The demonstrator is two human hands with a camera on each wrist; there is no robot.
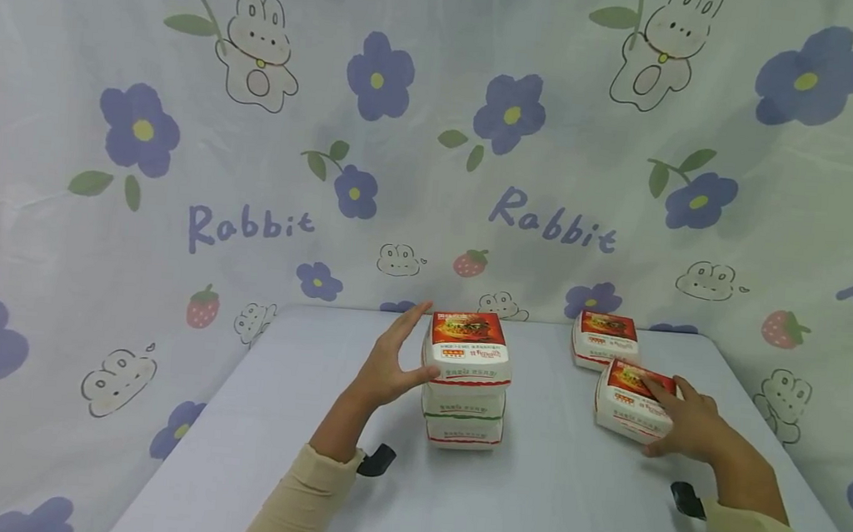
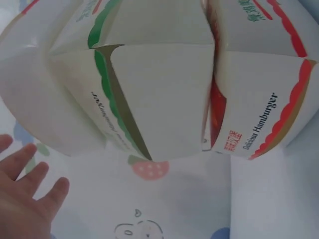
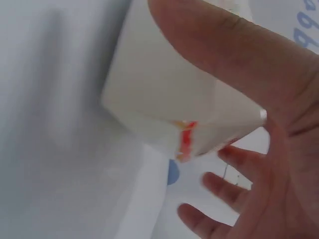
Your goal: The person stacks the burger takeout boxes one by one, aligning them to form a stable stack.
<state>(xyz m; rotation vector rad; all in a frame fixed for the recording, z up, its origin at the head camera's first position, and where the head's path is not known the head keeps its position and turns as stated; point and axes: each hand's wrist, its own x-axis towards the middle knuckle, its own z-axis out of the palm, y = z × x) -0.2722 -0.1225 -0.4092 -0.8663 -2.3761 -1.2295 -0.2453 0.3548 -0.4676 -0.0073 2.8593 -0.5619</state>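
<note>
Three hamburger boxes stand stacked mid-table: a top box [image 1: 466, 376] with a burger picture, a green-trimmed box [image 1: 464, 405] under it and a red-trimmed bottom box [image 1: 464, 433]. My left hand [image 1: 388, 369] is beside the top box's left side, thumb and fingers spread apart. In the left wrist view, its fingers [image 2: 31, 183] look straight. My right hand [image 1: 698, 425] holds another hamburger box [image 1: 621, 417] at the right, thumb [image 3: 209, 40] along one side and a finger over the lid. That box sits at an angle; its underside is hidden.
One more hamburger box [image 1: 604, 344] sits just behind the held one, near the table's far edge. A white table [image 1: 528, 508] lies under everything. Behind it hangs a curtain [image 1: 421, 140] printed with flowers and rabbits. Dark wrist-worn pieces [image 1: 378, 460] show by both sleeves.
</note>
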